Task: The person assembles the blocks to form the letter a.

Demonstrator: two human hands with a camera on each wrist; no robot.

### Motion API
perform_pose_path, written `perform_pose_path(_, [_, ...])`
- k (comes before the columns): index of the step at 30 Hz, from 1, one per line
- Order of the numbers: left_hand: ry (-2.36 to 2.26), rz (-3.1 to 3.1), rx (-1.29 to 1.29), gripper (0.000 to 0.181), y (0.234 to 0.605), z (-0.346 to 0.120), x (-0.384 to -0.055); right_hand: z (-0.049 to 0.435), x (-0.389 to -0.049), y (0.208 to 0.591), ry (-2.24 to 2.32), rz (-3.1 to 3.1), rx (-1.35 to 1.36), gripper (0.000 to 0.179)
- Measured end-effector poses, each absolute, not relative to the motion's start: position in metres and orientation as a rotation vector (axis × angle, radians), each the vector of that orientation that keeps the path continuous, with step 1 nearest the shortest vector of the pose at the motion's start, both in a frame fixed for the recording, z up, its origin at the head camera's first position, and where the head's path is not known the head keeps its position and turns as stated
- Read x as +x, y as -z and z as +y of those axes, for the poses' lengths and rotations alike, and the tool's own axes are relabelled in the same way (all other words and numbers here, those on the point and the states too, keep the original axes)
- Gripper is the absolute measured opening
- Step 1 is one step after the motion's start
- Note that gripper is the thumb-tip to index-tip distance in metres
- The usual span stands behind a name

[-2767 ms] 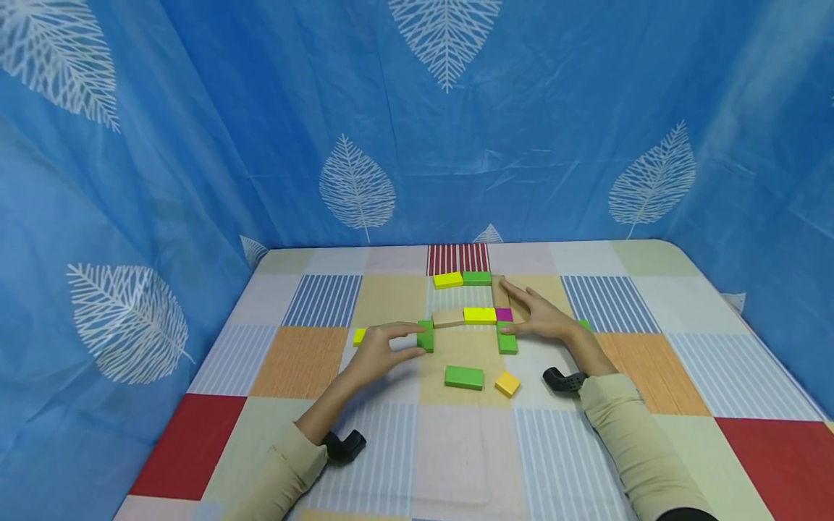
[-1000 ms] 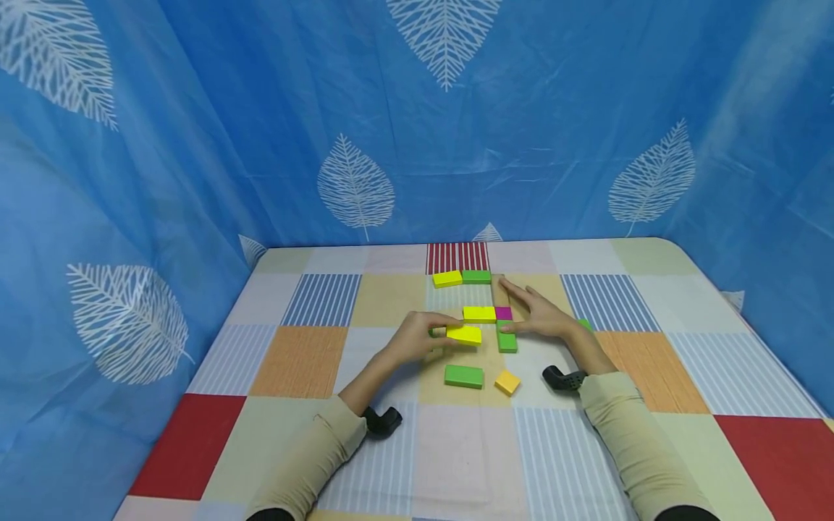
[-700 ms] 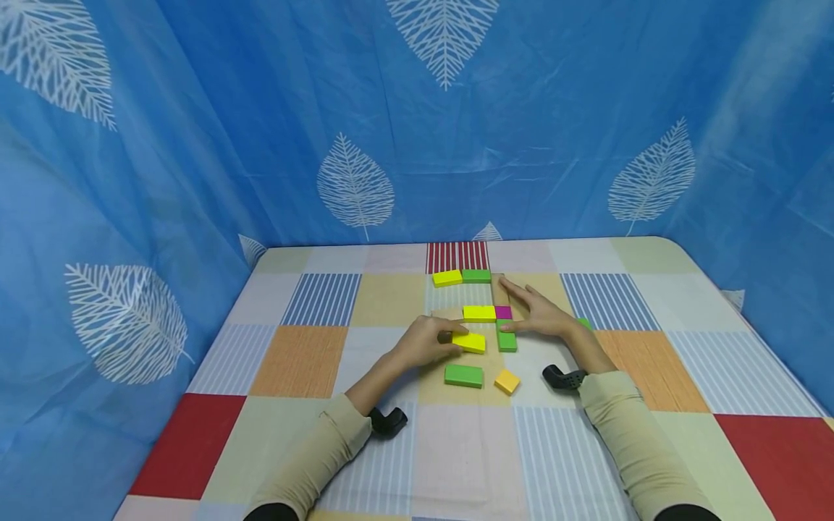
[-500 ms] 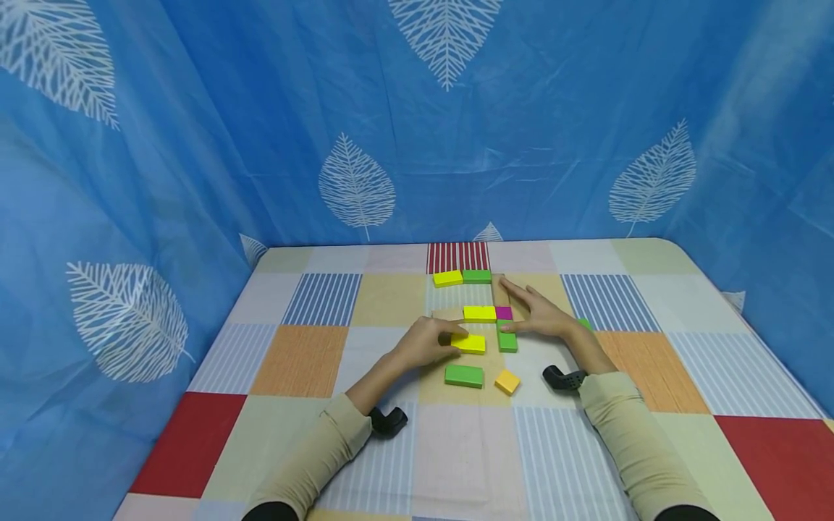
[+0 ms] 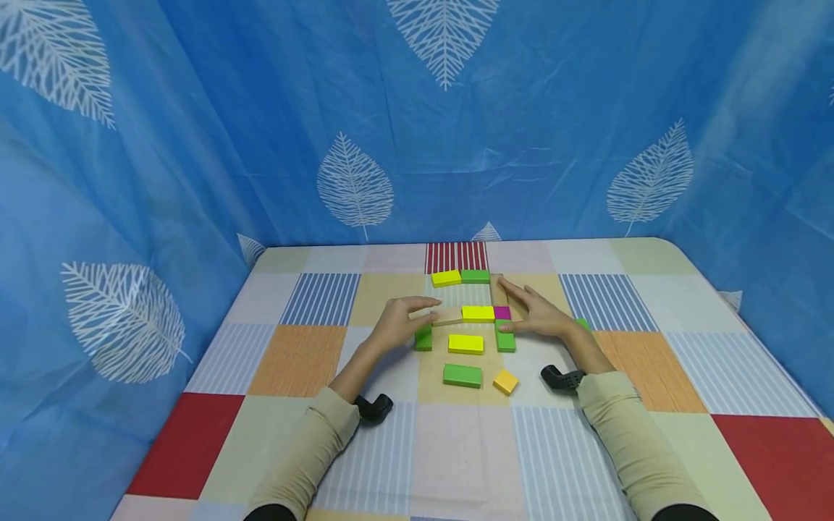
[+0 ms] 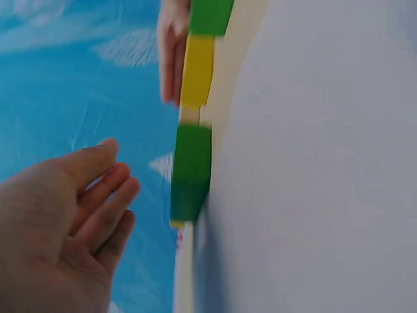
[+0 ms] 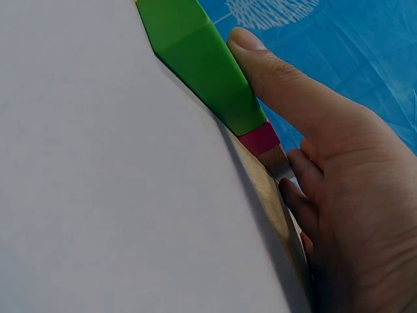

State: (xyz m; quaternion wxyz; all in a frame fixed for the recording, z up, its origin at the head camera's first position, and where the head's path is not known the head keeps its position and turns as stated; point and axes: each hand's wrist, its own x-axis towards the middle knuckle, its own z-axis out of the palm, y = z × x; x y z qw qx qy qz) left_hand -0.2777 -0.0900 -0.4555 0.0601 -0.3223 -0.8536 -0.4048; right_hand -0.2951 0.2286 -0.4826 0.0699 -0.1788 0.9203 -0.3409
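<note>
My left hand (image 5: 399, 322) is held over the left green block (image 5: 423, 339), fingers apart and holding nothing. In the left wrist view that hand (image 6: 71, 222) shows beside a green block (image 6: 192, 169) with a gap between them. A yellow block (image 5: 465, 344) lies flat between the left green block and the right green block (image 5: 505, 339). My right hand (image 5: 541, 315) is spread at the right side: its thumb is at the right green block, its fingertips at an upright-running wooden block (image 5: 499, 293). A small purple block (image 5: 502, 312) sits between thumb and fingers.
A wooden block (image 5: 447, 315) and a yellow block (image 5: 478, 314) form a row beside the purple one. Farther back lie a yellow block (image 5: 446, 278) and a green block (image 5: 475, 276). Nearer are a green block (image 5: 462, 375) and an orange-yellow block (image 5: 505, 382). Another green block (image 5: 582, 323) shows behind the right wrist.
My left hand carried the yellow block from the left into the middle, let go of it there, and drew back left over the green block. The right hand has stayed in place.
</note>
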Motion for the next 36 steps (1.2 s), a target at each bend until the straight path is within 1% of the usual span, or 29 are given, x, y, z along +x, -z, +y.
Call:
perform_pose_path(7, [1.321,-2.651,-0.887,0.033,0.476,-0.120,-0.285,0.229,-0.296,0.484,1.085,2.759,-0.604,0.103])
perform_pose_path(12, [1.370,-2.679,-0.927,0.037,0.484,-0.126,-0.287,0.232,-0.298,0.484,1.268,2.694,-0.643,0.091])
perform_pose_path(16, [1.374,-2.673,-0.966,0.037,0.486,-0.125,-0.286,0.231,-0.294,0.479,1.397,2.694,-0.585,0.081])
perform_pose_path(19, [1.373,-2.677,-0.963,0.035,0.487,-0.125,-0.286,0.224,-0.282,0.465,1.473,2.757,-0.534,0.071])
perform_pose_path(23, [1.373,-2.690,-0.946,0.033,0.489,-0.125,-0.285,0.205,-0.261,0.445,1.597,2.860,-0.614,0.056])
perform_pose_path(27, [1.377,-2.684,-0.941,0.033,0.488,-0.125,-0.285,0.184,-0.246,0.451,1.603,2.945,-0.767,0.044])
perform_pose_path(31, [1.381,-2.675,-0.938,0.032,0.487,-0.126,-0.286,0.162,-0.230,0.463,1.491,2.940,-0.777,0.040])
perform_pose_path(36, [1.417,-2.678,-0.925,0.032,0.488,-0.126,-0.287,0.143,-0.216,0.467,1.297,2.974,-0.708,0.044])
